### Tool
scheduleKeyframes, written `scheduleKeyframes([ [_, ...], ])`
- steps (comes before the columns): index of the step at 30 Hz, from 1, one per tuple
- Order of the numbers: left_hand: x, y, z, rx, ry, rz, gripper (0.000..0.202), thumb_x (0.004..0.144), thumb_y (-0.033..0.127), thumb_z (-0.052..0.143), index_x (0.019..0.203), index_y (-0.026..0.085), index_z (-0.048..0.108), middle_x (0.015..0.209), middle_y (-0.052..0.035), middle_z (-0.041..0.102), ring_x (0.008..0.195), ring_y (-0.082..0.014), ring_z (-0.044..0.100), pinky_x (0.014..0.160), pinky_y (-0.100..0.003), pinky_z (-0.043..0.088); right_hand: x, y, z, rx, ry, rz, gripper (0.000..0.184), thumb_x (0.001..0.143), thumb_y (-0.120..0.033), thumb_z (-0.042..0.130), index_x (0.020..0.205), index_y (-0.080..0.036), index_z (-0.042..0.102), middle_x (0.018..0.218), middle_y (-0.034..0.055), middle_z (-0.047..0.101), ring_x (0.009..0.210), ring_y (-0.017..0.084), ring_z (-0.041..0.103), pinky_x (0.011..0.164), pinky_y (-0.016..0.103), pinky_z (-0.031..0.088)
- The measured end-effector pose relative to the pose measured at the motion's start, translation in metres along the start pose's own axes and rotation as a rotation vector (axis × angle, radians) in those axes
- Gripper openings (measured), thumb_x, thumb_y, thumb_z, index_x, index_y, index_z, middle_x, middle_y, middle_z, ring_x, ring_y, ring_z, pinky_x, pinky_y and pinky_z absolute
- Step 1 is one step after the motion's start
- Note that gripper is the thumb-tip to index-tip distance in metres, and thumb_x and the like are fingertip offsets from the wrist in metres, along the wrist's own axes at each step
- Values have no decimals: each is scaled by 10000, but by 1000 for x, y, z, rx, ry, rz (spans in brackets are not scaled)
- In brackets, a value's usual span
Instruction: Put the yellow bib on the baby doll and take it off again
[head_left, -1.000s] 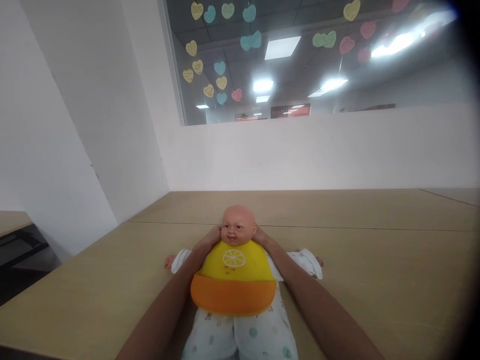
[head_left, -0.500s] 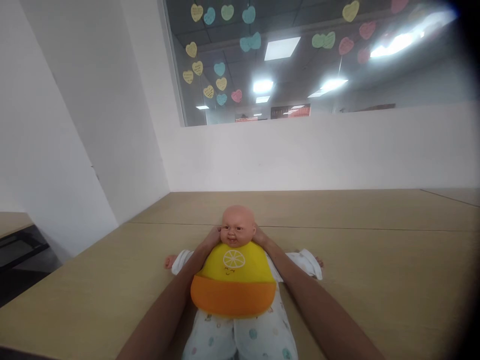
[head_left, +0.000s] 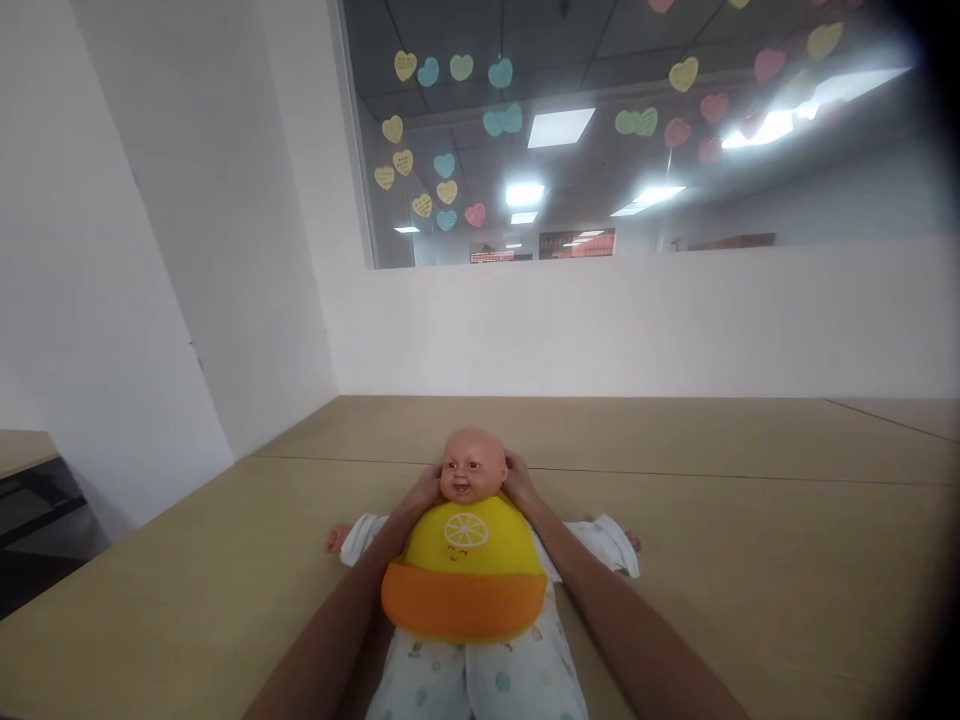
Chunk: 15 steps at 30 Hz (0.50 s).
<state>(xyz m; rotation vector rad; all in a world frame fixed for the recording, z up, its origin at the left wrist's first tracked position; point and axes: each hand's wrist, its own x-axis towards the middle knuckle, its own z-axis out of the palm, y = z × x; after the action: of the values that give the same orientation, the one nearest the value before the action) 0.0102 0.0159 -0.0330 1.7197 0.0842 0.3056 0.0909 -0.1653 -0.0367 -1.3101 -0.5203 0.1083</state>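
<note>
The left hand [head_left: 421,490] and right hand [head_left: 520,481] are cupping the head of a baby doll [head_left: 472,465], which is lying face-up on the table [head_left: 712,560], wearing a yellow bib [head_left: 465,540] with an orange pocket [head_left: 463,603].

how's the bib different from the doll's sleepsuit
The bib is yellow and orange with a lemon-slice print; the sleepsuit is white with small coloured dots. The bib looks smooth and moulded, the sleepsuit soft cloth. The bib lies over the torso; the sleepsuit covers arms and legs. Both are on the baby doll.
</note>
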Motion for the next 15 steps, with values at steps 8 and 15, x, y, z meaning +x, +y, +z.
scheduleKeyframes([
  [8,-12,13,3,-126,-105,20,643,765,663,746,1175,169,765,1240,-156,776,1371,-389,573,1145,-499,454,-1,-22,-7,275,-127,152,651,793,-774,615,1066,-197,743,1249,104,759,1203,245,687,1088,373,526],
  [15,-19,16,-1,-259,-289,-13,709,720,715,799,1231,227,753,1363,-166,720,1376,-381,593,1141,-444,477,2,-38,-3,63,-69,-8,559,786,-727,666,995,-210,697,1252,94,734,1211,230,647,1095,345,504],
])
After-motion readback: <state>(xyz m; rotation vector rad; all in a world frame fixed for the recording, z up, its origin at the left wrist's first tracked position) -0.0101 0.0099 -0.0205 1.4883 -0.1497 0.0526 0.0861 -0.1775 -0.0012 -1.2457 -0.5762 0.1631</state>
